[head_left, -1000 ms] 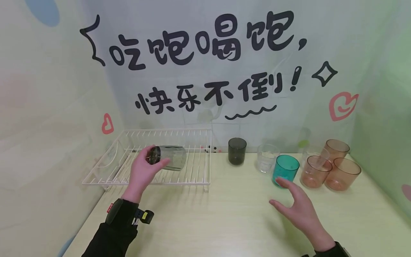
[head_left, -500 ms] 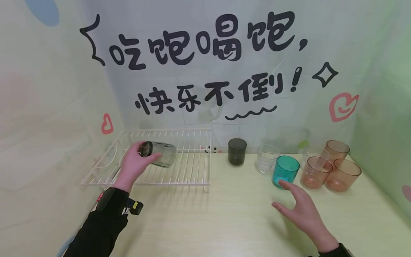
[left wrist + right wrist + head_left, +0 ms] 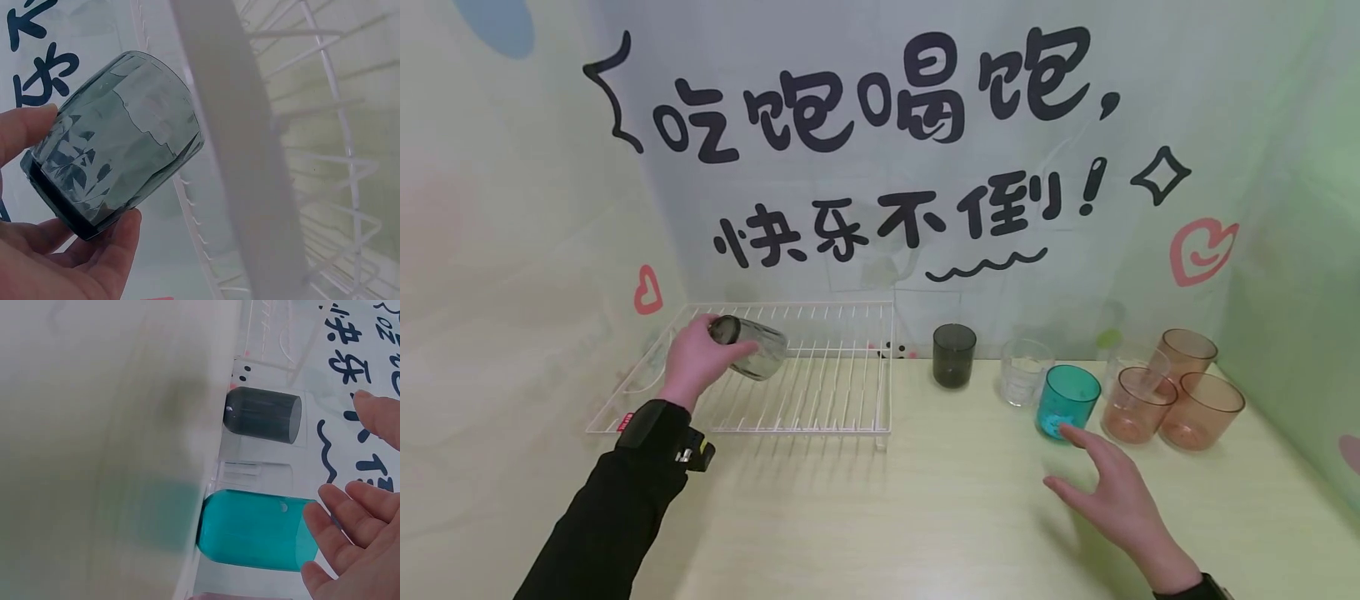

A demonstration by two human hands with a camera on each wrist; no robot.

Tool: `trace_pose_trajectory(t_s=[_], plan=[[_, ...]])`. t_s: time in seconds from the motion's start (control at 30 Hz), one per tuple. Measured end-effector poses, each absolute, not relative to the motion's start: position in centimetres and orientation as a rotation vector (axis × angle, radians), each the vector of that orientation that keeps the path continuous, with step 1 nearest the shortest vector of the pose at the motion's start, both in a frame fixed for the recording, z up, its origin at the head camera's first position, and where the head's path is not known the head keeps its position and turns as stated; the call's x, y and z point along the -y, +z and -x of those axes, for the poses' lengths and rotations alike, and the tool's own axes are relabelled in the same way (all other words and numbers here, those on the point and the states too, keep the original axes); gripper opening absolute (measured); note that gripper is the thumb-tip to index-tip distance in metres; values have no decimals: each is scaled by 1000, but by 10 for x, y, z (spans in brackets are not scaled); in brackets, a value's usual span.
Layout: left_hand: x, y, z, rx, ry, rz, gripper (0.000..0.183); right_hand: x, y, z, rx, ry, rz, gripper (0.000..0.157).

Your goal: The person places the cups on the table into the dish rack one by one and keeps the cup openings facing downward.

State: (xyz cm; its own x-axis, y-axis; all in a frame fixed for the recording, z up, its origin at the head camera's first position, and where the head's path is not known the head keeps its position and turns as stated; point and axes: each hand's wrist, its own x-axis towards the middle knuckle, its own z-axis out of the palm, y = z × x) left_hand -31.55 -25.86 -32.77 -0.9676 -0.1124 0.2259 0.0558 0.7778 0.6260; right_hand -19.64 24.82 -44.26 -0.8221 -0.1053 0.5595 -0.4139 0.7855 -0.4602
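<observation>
My left hand (image 3: 696, 360) grips a smoky grey drinking glass (image 3: 763, 350) by its thick dark base. The glass is tilted on its side above the white wire rack (image 3: 820, 431), its mouth pointing right and slightly down. In the left wrist view, the thumb lies on one side of the glass (image 3: 122, 137) and fingers curl around the base. My right hand (image 3: 1120, 504) hovers over the table with thumb and fingers spread, holding nothing. Nearest to it stands a teal glass (image 3: 1067, 402), just beyond the fingertips; in the right wrist view the hand (image 3: 359, 550) partly overlaps this glass.
A dark grey glass (image 3: 954, 357) stands right of the rack. Beside the teal glass is a clear glass (image 3: 1024, 372). Three orange glasses (image 3: 1206, 412) and another clear glass cluster at the right. Fabric walls (image 3: 535, 333) enclose the table (image 3: 850, 525).
My left hand has moved left and farther back over the rack with the grey glass, whose mouth has tipped lower. The right hand has drifted slightly right and nearer.
</observation>
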Motion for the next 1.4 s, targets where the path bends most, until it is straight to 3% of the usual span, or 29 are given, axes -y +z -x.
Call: trace_pose_trajectory(t_s=[0.23, 0.5, 0.77, 1.4], plan=[[269, -326, 330, 2769, -847, -78, 81, -250, -442, 196, 2459, 808, -386, 65], [301, -342, 366, 2771, -784, -154, 103, -255, -444, 194, 2443, 785, -371, 65], [297, -311, 348, 2777, -736, -194, 75, -259, -447, 196, 2418, 746, -369, 66], [299, -318, 364, 2738, -595, -341, 64, -265, -444, 195, 2398, 722, -333, 67]])
